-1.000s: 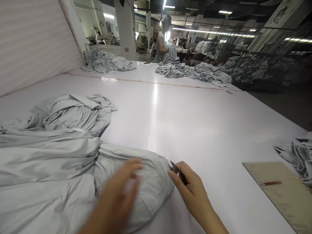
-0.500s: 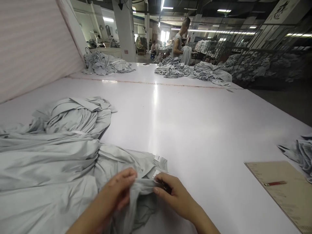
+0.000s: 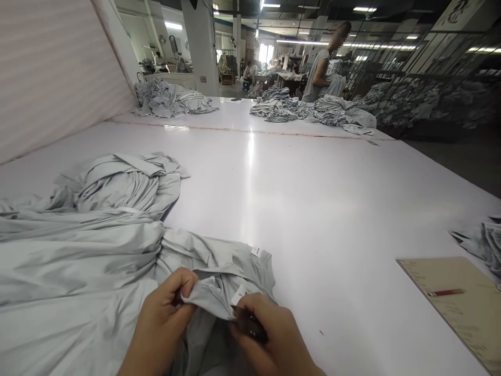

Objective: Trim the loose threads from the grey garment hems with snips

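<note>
My left hand (image 3: 162, 313) pinches the edge of a light grey garment (image 3: 213, 295) between thumb and fingers. Closed around small dark thread snips (image 3: 250, 325), my right hand (image 3: 274, 329) is at the same edge, with the pointed tip against the cloth. A white label (image 3: 238, 295) marked with a letter sits on the fabric just above my right fingers. Another white label (image 3: 255, 251) shows on a grey piece lying behind. Folds and my fingers hide part of the snips.
A large grey garment heap (image 3: 78, 256) fills the left of the white table (image 3: 313, 209). At right lie a beige board (image 3: 450, 308), a red pen (image 3: 446, 293) and grey pieces (image 3: 491, 245). Far piles (image 3: 282, 107) line the back, where a person (image 3: 321, 73) stands holding cloth.
My left hand has moved left and turned, stretching the garment edge. My right hand has come lower, with the dark snips showing more. The far person has shifted right.
</note>
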Demonstrator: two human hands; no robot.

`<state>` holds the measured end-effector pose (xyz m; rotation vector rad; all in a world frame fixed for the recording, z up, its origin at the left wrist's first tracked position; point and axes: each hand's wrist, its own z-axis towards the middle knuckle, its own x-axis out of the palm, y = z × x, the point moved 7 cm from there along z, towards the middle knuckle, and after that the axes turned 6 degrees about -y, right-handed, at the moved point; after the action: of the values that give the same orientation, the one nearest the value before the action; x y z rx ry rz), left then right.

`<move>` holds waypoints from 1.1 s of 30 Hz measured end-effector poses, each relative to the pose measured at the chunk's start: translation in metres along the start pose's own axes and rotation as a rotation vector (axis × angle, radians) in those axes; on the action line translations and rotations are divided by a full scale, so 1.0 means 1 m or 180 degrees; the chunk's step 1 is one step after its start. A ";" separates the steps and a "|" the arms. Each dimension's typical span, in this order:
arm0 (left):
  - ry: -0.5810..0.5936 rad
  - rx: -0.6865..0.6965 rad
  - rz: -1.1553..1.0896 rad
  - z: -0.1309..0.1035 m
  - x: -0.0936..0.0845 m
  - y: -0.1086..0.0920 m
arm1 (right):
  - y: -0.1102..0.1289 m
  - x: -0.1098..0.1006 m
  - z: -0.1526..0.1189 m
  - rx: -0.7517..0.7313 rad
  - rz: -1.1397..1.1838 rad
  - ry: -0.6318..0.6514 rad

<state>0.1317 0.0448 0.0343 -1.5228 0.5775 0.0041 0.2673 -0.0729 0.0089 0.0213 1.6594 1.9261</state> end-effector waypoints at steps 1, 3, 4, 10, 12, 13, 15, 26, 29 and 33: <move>0.0047 -0.0131 -0.0239 -0.002 0.004 0.002 | 0.000 0.002 0.000 0.0059 0.0064 0.0023; 0.0243 -0.0456 -0.0668 -0.005 0.014 0.008 | 0.003 0.004 0.002 0.0088 0.0162 0.0057; 0.0337 -0.0590 -0.0841 -0.006 0.018 0.011 | 0.005 0.003 0.004 0.0068 0.0206 0.0060; 0.0488 -0.0858 -0.1205 -0.008 0.031 0.020 | 0.011 0.002 0.013 0.0118 0.0364 0.0063; 0.0544 -0.0938 -0.1280 -0.009 0.033 0.020 | 0.012 0.003 0.013 0.0132 0.0430 0.0102; 0.0585 -0.0990 -0.1316 -0.009 0.034 0.019 | 0.013 0.003 0.013 0.0141 0.0456 0.0111; 0.0671 -0.1107 -0.1382 -0.012 0.036 0.018 | 0.013 0.004 0.013 0.0158 0.0516 0.0135; 0.0846 -0.1397 -0.1544 -0.018 0.042 0.021 | 0.009 0.012 0.011 0.0473 0.0612 0.0292; 0.0888 -0.1294 -0.1581 -0.018 0.041 0.020 | 0.013 0.010 0.012 0.0272 0.0601 0.0212; 0.0889 -0.1267 -0.1516 -0.018 0.041 0.022 | 0.017 0.007 0.013 0.0082 0.0521 0.0125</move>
<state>0.1531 0.0155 0.0001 -2.0390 0.4340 -0.4914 0.2589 -0.0593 0.0247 0.1343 1.7561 2.0369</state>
